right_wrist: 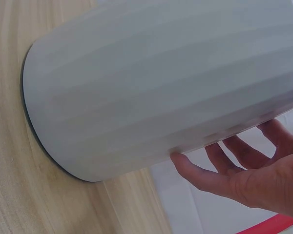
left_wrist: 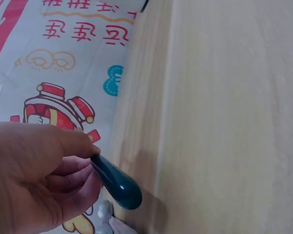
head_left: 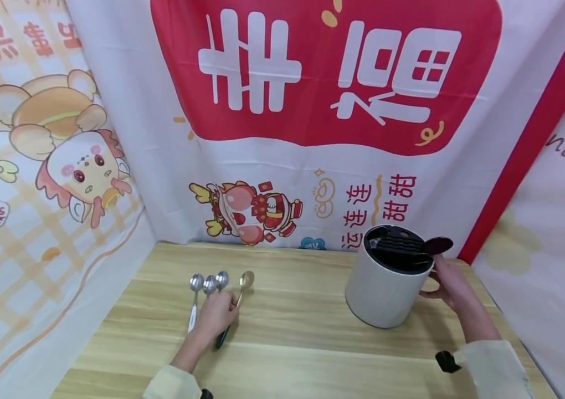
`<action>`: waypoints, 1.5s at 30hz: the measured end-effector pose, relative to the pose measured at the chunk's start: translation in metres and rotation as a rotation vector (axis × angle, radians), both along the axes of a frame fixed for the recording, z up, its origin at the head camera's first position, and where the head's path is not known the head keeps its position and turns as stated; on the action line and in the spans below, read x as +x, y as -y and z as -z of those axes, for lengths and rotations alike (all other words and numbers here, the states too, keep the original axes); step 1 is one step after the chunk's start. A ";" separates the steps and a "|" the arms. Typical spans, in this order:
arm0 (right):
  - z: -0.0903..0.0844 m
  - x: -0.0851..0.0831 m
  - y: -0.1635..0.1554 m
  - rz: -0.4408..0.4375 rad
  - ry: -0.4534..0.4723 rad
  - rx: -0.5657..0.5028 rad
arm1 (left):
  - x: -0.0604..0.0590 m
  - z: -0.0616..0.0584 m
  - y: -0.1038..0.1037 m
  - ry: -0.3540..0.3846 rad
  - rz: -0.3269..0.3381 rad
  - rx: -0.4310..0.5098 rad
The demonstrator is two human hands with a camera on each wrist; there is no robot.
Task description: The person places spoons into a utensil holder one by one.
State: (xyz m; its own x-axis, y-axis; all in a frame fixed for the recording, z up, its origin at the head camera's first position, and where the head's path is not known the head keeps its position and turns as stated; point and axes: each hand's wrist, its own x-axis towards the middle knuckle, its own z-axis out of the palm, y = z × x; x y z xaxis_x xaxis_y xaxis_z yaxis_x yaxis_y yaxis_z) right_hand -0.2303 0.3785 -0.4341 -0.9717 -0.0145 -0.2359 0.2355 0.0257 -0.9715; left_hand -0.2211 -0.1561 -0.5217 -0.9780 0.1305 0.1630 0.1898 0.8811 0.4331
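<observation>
L hand (head_left: 217,313) is curled round the dark-handled spoon (head_left: 235,305), which lies w/ three other spoons (head_left: 207,285) on the wood table (head_left: 302,338). R hand (head_left: 449,282), fingers straight, steadies the white holder (head_left: 387,277). Looks like the pick-up step; next it needs a lift over to a slot in the top. Cloth behind shows big Chinese writing & "ntic".

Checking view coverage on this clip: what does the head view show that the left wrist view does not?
Only the head view shows the spoons in a row, the white utensil holder and the right hand touching its side. Only the left wrist view shows the dark teal handle pinched in curled fingers. Both show the left hand, wooden table and printed backdrop.
</observation>
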 end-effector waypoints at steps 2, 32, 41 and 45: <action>0.000 0.000 0.000 0.001 -0.003 -0.001 | 0.000 -0.003 -0.002 0.000 0.012 0.026; 0.000 0.000 -0.001 0.003 -0.021 0.037 | 0.006 -0.052 -0.046 0.085 0.171 0.362; -0.002 -0.003 -0.002 0.000 -0.020 0.036 | 0.010 -0.066 -0.059 0.082 0.227 0.389; -0.002 -0.004 -0.002 -0.004 -0.022 0.039 | 0.010 -0.071 -0.067 0.098 0.237 0.405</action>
